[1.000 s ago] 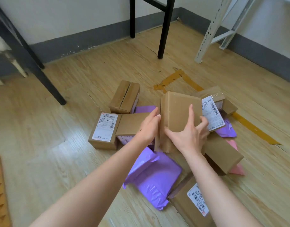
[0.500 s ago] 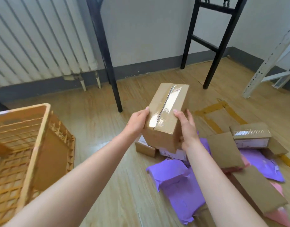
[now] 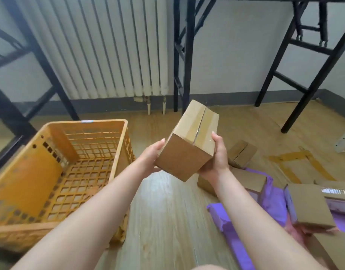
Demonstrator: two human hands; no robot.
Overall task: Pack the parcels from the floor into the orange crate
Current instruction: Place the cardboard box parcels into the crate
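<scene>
Two hands, left [image 3: 151, 155] and right [image 3: 216, 152], clamping opposite sides of stiff, seemingly light cardboard box [image 3: 189, 142], beside orange crate [image 3: 117, 158].

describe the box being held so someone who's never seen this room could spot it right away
Start at the orange crate on the wooden floor in front of the white radiator. Just right of the crate, the left hand and right hand hold a plain brown cardboard box in the air. Unlike the other parcels, which lie on the floor, it is lifted, tilted, and shows a taped seam on top.
</scene>
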